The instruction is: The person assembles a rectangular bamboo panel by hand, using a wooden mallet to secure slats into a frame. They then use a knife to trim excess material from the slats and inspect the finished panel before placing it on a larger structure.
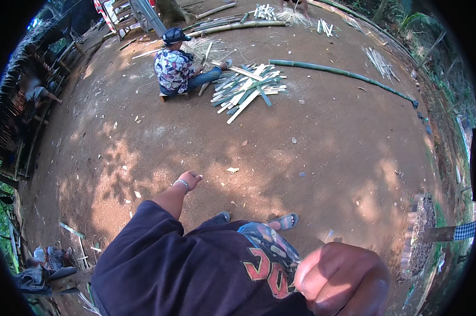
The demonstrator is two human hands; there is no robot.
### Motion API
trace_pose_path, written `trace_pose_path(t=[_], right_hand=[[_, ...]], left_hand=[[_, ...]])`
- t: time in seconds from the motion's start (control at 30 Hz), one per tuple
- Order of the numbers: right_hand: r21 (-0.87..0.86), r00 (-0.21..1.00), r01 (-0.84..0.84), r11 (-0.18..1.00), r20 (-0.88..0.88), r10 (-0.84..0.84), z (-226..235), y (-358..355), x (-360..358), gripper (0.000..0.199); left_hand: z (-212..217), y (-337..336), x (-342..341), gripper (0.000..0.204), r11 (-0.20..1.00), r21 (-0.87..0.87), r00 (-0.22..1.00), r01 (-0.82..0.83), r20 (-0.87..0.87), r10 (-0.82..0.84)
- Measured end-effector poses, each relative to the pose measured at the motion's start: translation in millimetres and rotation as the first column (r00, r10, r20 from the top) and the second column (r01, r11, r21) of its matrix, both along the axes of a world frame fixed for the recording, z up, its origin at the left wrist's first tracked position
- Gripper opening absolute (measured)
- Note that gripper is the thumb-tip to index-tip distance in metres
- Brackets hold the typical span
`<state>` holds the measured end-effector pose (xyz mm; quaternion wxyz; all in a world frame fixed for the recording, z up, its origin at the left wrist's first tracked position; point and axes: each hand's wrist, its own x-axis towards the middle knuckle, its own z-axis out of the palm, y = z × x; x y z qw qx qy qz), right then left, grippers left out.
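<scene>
My left hand (190, 180), with a silvery bracelet (182, 184) at its wrist, hangs out over the bare dirt. Its fingers are loosely curled and nothing shows in them. Large and close at the lower right is my right hand (343, 279), its fingers folded together. A short, thin pale thing (329, 235) shows just above the knuckles; whether those fingers hold it I cannot tell. Between the hands are my dark shirt (196, 268), patterned shorts (267, 242) and sandalled foot (285, 221).
Ahead, a person in a cap (175, 68) sits low beside a heap of split bamboo strips (248, 89). A long green bamboo pole (343, 73) lies to the right. More poles (238, 25) lie behind. At left stands a thatched shelter (24, 89); at right, a post (441, 234).
</scene>
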<state>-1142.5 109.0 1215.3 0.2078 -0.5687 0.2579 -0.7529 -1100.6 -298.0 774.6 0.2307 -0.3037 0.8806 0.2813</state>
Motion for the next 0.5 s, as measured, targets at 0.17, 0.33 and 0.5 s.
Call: trace_pose_path(t=[0.17, 0.33, 0.5], right_hand=[[0.01, 0.999, -0.041, 0.999, 0.005, 0.041, -7, 95, -98, 0.054], [-0.147, 0.999, 0.023, 0.989, -0.025, -0.027, 3, 168, -195, 0.063], [0.079, 0.996, 0.085, 0.993, 0.021, -0.087, 12, 242, -291, 0.061]], left_hand=[[-20, 82, -77, 0.055, 0.996, -0.088, 0.996, 0.008, 0.085, 0.0], [-57, 167, -135, 0.061, 0.936, -0.026, 0.913, 0.352, 0.23, -0.338], [-28, 297, -295, 0.058, 0.964, 0.205, 0.986, 0.169, -0.023, -0.167]])
